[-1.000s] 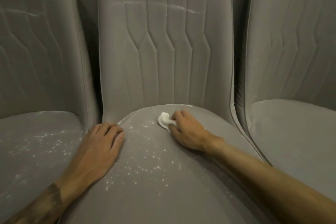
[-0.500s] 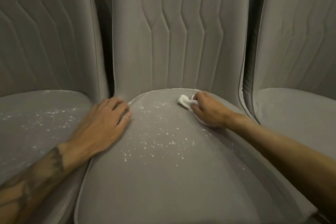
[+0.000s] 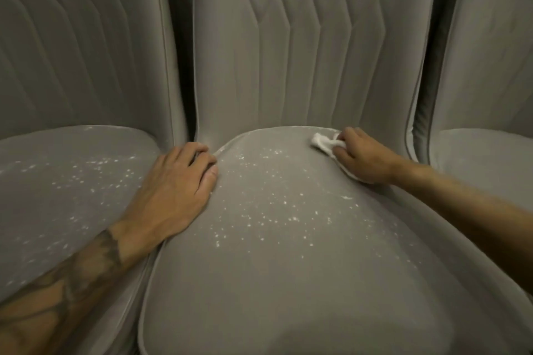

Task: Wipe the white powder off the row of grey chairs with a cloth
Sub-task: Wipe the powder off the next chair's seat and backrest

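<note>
Three grey upholstered chairs stand side by side. The middle chair's seat (image 3: 288, 282) carries scattered white powder (image 3: 268, 210) across its centre and back. My right hand (image 3: 360, 158) grips a small white cloth (image 3: 323, 141) and presses it on the back right part of that seat, near the backrest. My left hand (image 3: 181, 187) rests flat with its fingers spread on the seat's left edge, over the gap to the left chair. The left chair's seat (image 3: 43, 210) is also speckled with powder (image 3: 86, 173).
The right chair's seat (image 3: 484, 158) shows no distinct specks. Tall quilted backrests (image 3: 302, 46) rise behind all the seats, with dark narrow gaps (image 3: 184, 81) between the chairs. A faint powder streak (image 3: 346, 197) lies under my right forearm.
My right hand has carried the cloth to the right along the back of the middle seat. The view has moved closer and tilted down. My left hand stays on the seat's left edge.
</note>
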